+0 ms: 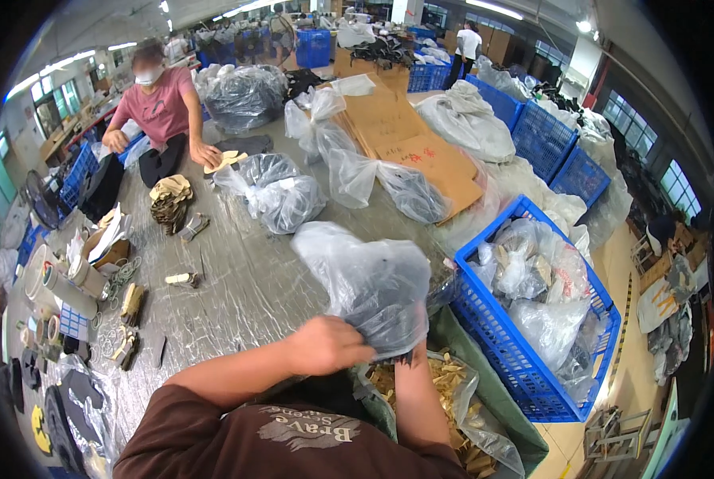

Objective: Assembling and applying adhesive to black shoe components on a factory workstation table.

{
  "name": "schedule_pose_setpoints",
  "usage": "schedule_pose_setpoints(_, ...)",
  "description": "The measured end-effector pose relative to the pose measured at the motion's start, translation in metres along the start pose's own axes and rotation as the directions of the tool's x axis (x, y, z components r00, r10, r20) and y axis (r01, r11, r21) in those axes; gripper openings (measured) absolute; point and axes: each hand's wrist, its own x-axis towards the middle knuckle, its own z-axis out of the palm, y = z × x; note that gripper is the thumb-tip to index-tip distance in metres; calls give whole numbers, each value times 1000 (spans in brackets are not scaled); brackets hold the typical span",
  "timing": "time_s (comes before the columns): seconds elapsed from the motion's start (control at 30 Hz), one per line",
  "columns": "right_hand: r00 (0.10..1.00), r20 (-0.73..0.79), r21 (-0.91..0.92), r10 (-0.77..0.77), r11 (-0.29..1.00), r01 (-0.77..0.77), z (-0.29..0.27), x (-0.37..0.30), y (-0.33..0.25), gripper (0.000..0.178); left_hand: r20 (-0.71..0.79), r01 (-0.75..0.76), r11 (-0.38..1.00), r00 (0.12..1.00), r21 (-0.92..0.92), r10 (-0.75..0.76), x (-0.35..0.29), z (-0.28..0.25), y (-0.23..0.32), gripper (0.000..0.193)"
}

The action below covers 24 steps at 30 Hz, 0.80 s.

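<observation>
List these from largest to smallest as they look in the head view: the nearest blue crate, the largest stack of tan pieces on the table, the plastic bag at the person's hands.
1. Blue crate
2. Plastic bag
3. Stack of tan pieces

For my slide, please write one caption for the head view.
Both hands handle a translucent plastic bag near a blue crate, while a masked co-worker works across the table.

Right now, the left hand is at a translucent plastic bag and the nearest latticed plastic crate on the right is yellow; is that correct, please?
Not quite: the head view shows that the nearest latticed plastic crate on the right is blue, not yellow. The left hand is indeed at the translucent plastic bag.
</observation>
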Motion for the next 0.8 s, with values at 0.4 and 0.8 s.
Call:
schedule_pose_setpoints(0.4,958,-272,-100,93,987,-124,34,5,41,48,-34,-94,984,995,-150,90,-5,30,24,25)
schedule_pose_setpoints(0.8,916,-366,-160,-162,981,110,47,52,86,44,55,282,851,939,443,-340,86,9,20,30)
